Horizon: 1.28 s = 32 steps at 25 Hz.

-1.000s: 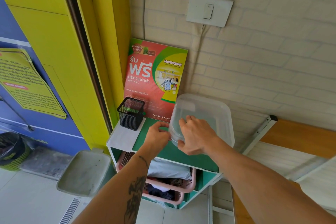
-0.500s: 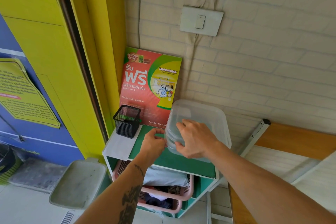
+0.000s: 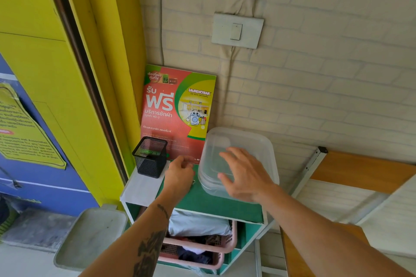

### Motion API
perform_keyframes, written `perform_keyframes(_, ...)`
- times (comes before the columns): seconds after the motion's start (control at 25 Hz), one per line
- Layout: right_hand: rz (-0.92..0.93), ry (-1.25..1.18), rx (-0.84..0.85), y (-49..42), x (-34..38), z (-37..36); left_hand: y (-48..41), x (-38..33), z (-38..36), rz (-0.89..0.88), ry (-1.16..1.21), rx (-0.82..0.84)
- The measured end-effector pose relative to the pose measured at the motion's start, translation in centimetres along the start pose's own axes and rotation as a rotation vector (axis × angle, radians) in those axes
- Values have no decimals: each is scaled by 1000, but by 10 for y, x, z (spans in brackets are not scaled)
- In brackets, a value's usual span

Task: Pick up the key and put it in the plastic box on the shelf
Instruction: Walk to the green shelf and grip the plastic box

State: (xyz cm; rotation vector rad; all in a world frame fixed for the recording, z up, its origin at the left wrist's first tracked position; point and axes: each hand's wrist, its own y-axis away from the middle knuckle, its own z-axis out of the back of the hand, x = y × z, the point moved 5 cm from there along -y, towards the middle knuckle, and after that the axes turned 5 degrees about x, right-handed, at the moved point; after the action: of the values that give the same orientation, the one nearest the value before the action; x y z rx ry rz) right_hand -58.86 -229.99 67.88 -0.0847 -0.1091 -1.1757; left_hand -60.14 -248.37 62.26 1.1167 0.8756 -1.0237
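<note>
A clear plastic box (image 3: 252, 141) with its lid on sits on the green top of the shelf (image 3: 213, 206), against the brick wall. My right hand (image 3: 245, 175) is spread open over the front of the lid, holding nothing. My left hand (image 3: 180, 173) is curled shut just left of the box, over the shelf top. A small metal piece that looks like the key (image 3: 193, 183) pokes out beside its palm; the rest is hidden in the fist.
A black mesh pen holder (image 3: 149, 156) stands left of my left hand, with a red poster (image 3: 166, 108) leaning on the wall behind. Pink baskets (image 3: 202, 246) of laundry fill the shelf below. A grey tray (image 3: 90, 236) sits lower left, a wooden board (image 3: 360, 171) right.
My right hand has let go of the box's front edge and spread open over the lid. The left hand shifted slightly left, away from the box.
</note>
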Motion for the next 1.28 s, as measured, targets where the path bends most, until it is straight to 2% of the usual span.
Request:
perform_keyframes(0.12,-270,-128,-125,6,-53,11,1,-30,-6,-126,-133,-29)
perform_keyframes(0.2,-437,-150,-93,15,-84,10,-3,-40,-19,-198,-218,26)
perform_keyframes(0.32,-557,-300,1,25,-102,-1,-5,-40,-38,-233,-327,113)
perform_keyframes(0.44,-579,-456,30,27,-98,-15,-1,-36,-50,-227,-366,133)
perform_keyframes(0.6,-617,-555,-34,20,-95,-16,5,-39,-58,-199,-303,75)
perform_keyframes(0.84,-602,-508,-113,17,-93,1,9,-46,-60,-195,-292,21)
perform_keyframes(1.04,-580,-464,-216,22,-95,11,16,-57,-62,-269,-311,-6)
perform_keyframes(1.28,-603,-473,-277,50,-104,17,29,-69,-76,-443,-411,-14)
